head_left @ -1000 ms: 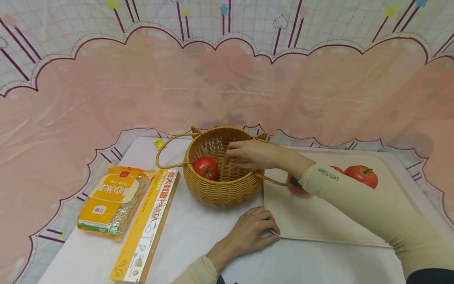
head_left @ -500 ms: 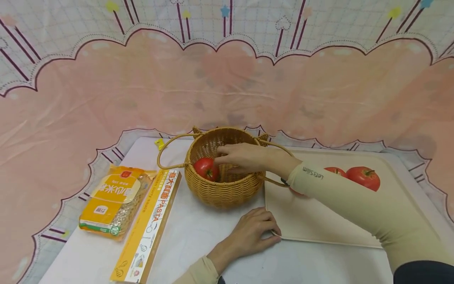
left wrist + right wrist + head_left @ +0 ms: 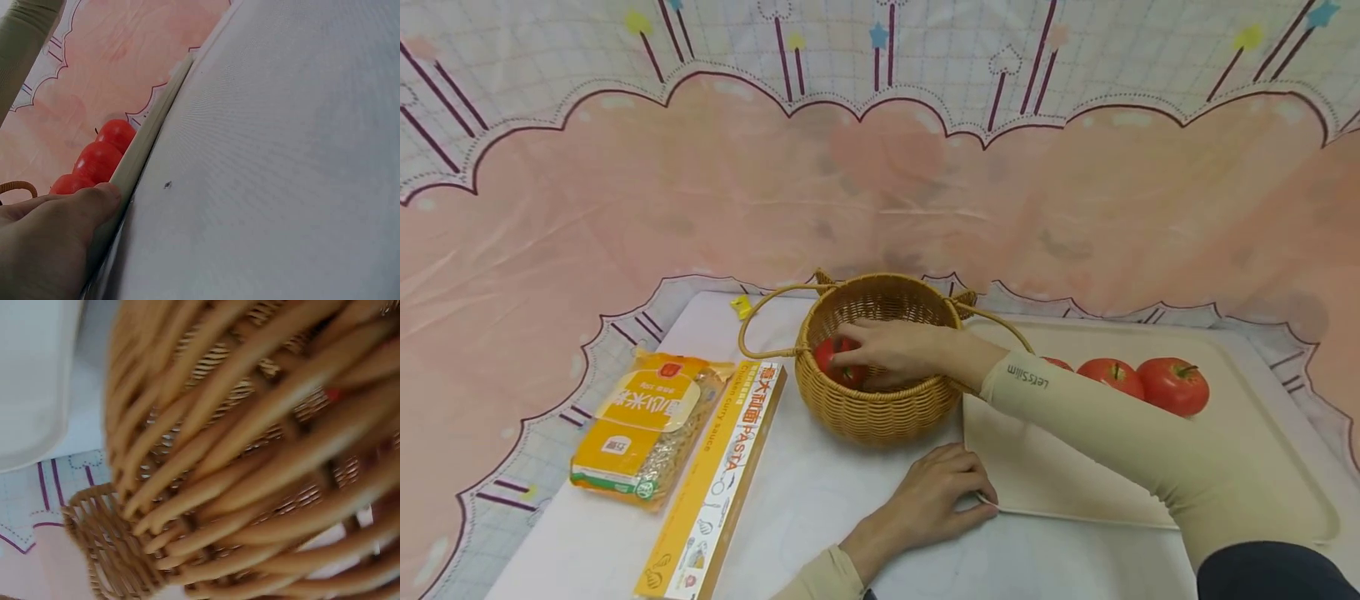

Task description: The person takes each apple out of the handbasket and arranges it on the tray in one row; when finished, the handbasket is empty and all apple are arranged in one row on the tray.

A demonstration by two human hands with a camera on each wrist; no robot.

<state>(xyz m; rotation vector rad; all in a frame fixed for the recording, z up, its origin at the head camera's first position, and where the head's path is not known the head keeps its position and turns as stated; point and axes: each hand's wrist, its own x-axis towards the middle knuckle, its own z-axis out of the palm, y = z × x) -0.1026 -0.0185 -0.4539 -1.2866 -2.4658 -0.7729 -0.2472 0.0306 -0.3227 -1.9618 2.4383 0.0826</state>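
Inside the tan wicker basket (image 3: 880, 421), my right hand (image 3: 898, 346) reaches down and grips a red apple (image 3: 827, 360), its fingers curled over the top. The basket's weave (image 3: 250, 481) fills most of the right wrist view and hides that hand. My left hand (image 3: 925, 496) holds the near left corner of the cream tray (image 3: 1060, 475) between thumb and fingers. In the left wrist view the thumb lies against the tray rim (image 3: 145, 137). Three more red apples (image 3: 1172, 386) sit in a row on the tray, partly behind the right sleeve.
Left of the basket lie a long yellow-and-white pasta box (image 3: 711, 492) and an orange bag of dry pasta (image 3: 643, 425). A small yellow packet (image 3: 742, 307) is near the table's back edge. Two looped handles (image 3: 752, 321) stick out from the basket. A patterned cloth hangs behind.
My right hand has moved left and lower inside the basket, from beside the apple onto it. More tray apples show behind the sleeve. The left hand has stayed at the tray corner.
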